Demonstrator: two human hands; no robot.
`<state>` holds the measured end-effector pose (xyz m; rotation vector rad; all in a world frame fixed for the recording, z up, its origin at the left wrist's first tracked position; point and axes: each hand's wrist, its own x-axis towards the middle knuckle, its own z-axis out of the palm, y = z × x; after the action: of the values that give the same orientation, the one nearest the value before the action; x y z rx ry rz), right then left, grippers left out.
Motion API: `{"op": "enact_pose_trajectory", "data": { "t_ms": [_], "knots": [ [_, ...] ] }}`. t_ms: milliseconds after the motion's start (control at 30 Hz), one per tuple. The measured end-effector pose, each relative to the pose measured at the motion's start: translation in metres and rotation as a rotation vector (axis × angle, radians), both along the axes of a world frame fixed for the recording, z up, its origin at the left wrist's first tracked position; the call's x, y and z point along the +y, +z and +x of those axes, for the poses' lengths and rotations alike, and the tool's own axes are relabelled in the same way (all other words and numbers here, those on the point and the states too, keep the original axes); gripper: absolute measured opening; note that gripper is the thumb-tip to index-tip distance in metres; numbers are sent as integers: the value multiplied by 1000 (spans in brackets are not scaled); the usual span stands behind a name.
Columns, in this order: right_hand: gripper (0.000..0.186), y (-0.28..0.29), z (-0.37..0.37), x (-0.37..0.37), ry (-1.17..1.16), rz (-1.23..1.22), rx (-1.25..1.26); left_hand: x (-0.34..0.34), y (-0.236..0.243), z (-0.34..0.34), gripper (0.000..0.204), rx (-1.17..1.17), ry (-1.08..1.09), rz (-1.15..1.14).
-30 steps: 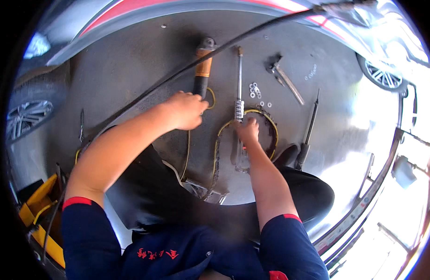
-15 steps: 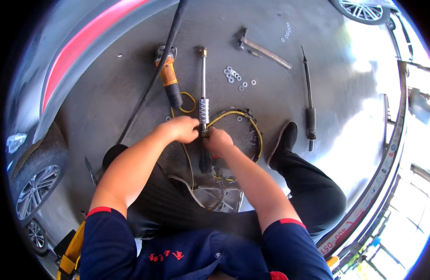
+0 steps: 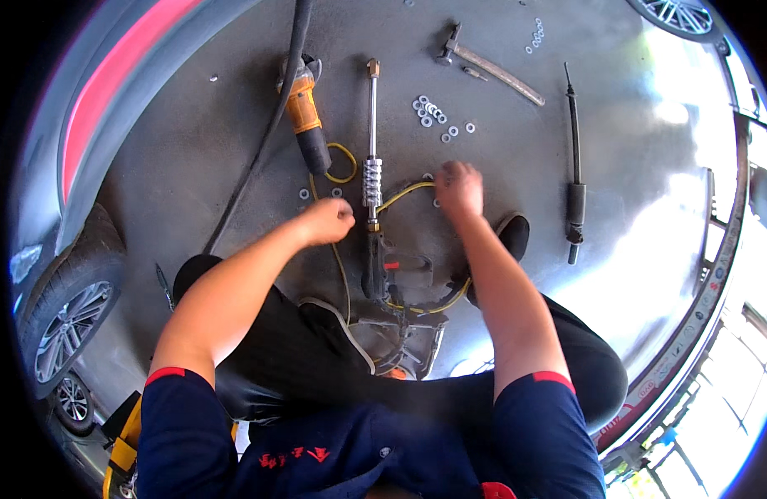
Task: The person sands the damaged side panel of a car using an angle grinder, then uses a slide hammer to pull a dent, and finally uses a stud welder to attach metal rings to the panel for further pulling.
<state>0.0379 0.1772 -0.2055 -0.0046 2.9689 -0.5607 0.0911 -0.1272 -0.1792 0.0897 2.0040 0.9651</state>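
Note:
A spray gun (image 3: pixel 373 264) with a dark grip and a trigger guard lies on the floor between my legs. Its long metal lance (image 3: pixel 373 116) points away from me and carries a coiled spring sleeve (image 3: pixel 372 183) and a brass tip (image 3: pixel 373 68). A yellow hose (image 3: pixel 407 194) loops from beside the lance to the right and back near the grip. Just left of the gun, my left hand (image 3: pixel 327 221) is raised with its fingers curled together. My right hand (image 3: pixel 461 190) is closed over the upper right of the hose loop; whether it grips the hose is hidden.
An orange and black angle grinder (image 3: pixel 304 116) lies left beside a dark thick hose (image 3: pixel 271 133). Loose washers (image 3: pixel 429 111) are scattered beyond the lance. A hammer (image 3: pixel 496 71) lies further off, a long rod tool (image 3: pixel 575 166) to the right. A car wheel (image 3: pixel 71 328) stands left.
Both hands have come off the gun's fitting. My right hand has moved right and away to the hose loop; my left is slightly further from the gun. The view has shifted a little.

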Motion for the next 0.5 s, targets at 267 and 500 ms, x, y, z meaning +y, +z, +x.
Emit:
{"op": "enact_pose_trajectory", "data": {
  "t_ms": [267,500],
  "knots": [
    [64,-2,-11,-135,-222,-158,-565,116,-47,84,73,-100,520,-411],
    [25,37,10,-73,-531,-1083,-697,121,6,92,68,-209,554,-2]
  ]
}}
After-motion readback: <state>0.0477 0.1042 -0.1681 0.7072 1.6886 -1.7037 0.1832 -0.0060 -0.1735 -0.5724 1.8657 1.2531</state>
